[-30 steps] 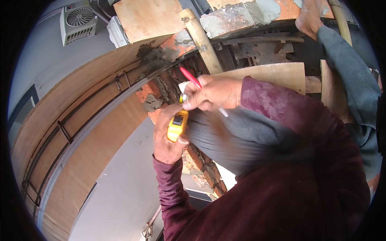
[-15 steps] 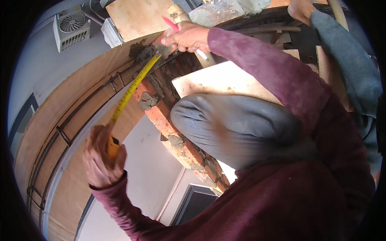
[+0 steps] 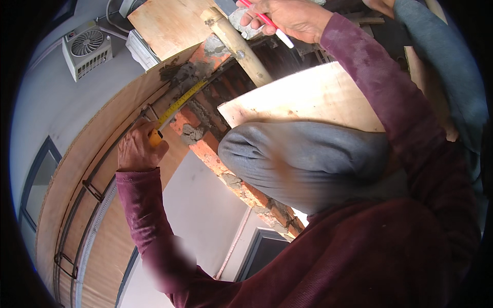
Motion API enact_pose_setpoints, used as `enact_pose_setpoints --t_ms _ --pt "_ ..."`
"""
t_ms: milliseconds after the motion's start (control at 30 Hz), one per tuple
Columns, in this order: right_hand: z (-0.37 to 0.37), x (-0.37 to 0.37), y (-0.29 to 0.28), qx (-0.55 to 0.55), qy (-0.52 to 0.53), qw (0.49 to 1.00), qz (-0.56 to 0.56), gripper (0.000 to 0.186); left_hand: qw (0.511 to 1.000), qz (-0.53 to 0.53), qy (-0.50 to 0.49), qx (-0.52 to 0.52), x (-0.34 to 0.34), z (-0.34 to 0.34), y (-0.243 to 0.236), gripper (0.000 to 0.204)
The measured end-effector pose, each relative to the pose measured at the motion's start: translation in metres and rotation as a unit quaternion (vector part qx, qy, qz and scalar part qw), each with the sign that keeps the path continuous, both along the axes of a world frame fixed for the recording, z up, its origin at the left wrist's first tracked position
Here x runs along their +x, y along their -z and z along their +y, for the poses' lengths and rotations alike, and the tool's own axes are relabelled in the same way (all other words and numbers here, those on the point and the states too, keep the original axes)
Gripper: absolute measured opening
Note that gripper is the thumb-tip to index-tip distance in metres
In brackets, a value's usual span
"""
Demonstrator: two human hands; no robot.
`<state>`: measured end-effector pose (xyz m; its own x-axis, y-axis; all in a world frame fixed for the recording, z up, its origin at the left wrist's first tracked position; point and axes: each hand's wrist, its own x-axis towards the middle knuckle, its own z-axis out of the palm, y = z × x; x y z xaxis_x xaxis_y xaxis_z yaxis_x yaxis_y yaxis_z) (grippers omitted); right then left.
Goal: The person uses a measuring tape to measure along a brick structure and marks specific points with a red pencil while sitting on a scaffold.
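My left hand (image 3: 139, 146) is closed round the orange case of a tape measure (image 3: 155, 137). Its yellow blade (image 3: 181, 102) runs out to the upper right, and the far end lies by grey mortar at the top of the brick wall (image 3: 206, 148). At the upper edge my right hand (image 3: 297, 19) grips a red marker (image 3: 266, 20) with a white end pointing down to the right. This hand is apart from the tape, above the wooden pole's right side.
Curved plywood formwork (image 3: 77, 138) with steel bars (image 3: 92, 191) runs along the left. A round wooden pole (image 3: 237, 47) and a plywood sheet (image 3: 292, 97) lie beyond my grey-trousered knee (image 3: 246, 149). An air-conditioner unit (image 3: 86, 47) hangs on the far wall. A trousered leg (image 3: 436, 56) is at right.
My right hand has left the tape's far end and moved up and right with the marker. My left hand has moved farther away, toward the wall, and less blade shows.
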<state>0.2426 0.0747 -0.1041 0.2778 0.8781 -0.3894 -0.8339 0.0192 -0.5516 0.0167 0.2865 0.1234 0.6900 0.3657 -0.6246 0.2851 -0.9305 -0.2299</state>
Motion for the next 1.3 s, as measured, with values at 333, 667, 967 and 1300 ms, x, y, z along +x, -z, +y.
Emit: enact_pose_setpoints --t_ms 333,667,967,1300 --pt "-0.015 0.016 0.004 0.059 0.029 0.998 0.02 0.033 0.996 0.048 -0.068 -0.028 0.005 0.036 0.025 0.049" --pt "-0.019 0.003 0.001 0.047 0.04 0.996 0.071 0.025 0.987 0.039 -0.138 -0.067 0.003 0.051 0.028 0.054" --pt "-0.004 -0.027 0.006 0.038 -0.032 0.994 0.093 0.033 0.983 0.031 -0.151 -0.097 -0.002 0.06 0.039 0.055" --pt "0.042 -0.089 -0.01 -0.023 -0.072 0.995 0.062 0.041 0.992 0.021 -0.061 -0.105 -0.007 0.061 0.041 0.049"
